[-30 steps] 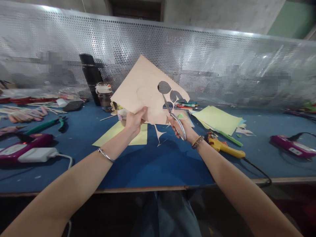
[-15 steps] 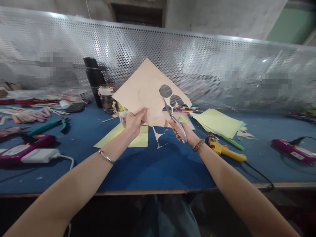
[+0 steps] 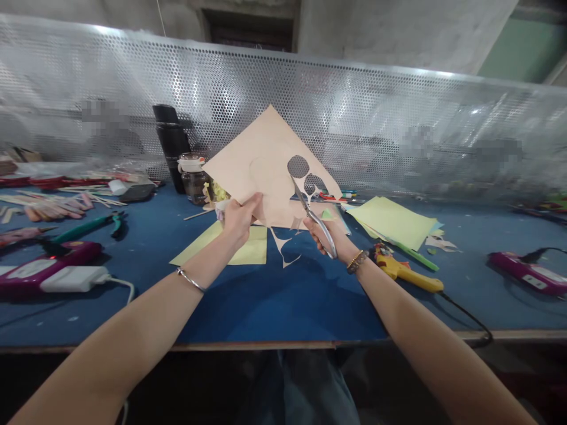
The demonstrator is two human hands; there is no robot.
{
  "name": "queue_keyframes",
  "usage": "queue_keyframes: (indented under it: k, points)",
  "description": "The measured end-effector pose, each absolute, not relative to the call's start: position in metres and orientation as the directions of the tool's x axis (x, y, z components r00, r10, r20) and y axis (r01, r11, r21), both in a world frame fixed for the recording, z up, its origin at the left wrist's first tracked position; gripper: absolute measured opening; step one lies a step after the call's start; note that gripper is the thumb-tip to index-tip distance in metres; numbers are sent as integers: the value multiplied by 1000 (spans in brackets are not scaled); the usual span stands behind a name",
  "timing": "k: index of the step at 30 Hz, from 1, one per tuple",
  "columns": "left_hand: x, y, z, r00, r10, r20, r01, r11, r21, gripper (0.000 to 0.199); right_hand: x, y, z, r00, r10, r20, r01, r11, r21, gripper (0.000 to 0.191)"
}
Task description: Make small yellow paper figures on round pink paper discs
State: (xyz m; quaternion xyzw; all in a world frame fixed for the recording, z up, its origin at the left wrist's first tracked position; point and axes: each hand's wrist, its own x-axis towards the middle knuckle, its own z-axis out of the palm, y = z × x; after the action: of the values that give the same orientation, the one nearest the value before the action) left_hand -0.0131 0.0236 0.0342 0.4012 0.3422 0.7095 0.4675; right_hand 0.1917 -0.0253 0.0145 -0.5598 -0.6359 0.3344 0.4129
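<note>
**Left hand** (image 3: 241,221): clenched on the lower edge of a peach card sheet (image 3: 261,168).

**Right hand** (image 3: 321,232): grasping steel scissors (image 3: 318,221) by the handles, blades pointing to 11 o'clock into the sheet, beside a round hole (image 3: 297,167).

**Sheet:** held up above the table between both hands, tilted corner upward. A second hole (image 3: 314,183) lies at 2 o'clock from the first. A thin paper scrap (image 3: 281,248) hangs from the lower edge.

**Around the hands, on a blue table** (image 3: 283,310):
- 6 o'clock from the left hand: a metal bangle (image 3: 190,280) on that wrist.
- 6 o'clock from the right hand: a beaded bracelet (image 3: 357,261) on that wrist.
- Below the sheet: a yellow paper (image 3: 248,248).
- 3 o'clock: a yellow glue gun (image 3: 410,281) and a pile of pale yellow paper (image 3: 392,223).
- 11 o'clock: a glass jar (image 3: 192,186) and a black flask (image 3: 170,141).
- 9 o'clock: green pliers (image 3: 88,229) and a magenta appliance (image 3: 48,260).
- 12 o'clock: a perforated metal panel (image 3: 354,118) along the table's far side.
</note>
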Motion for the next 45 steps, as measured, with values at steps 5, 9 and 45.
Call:
queue_keyframes:
  k: [5,9,45]
  points:
    - [-15,25,35,-255,931,260,-370,-342,864,31,191,-26,16,-42,990,137,448,141,-883,42]
    - [-17,28,34,-268,928,261,-358,-347,867,31,192,-25,15,-46,987,157,470,160,-868,43]
    - [-11,21,32,-181,924,336,-299,-377,876,23,187,-33,22,-131,987,98,282,132,-950,55]
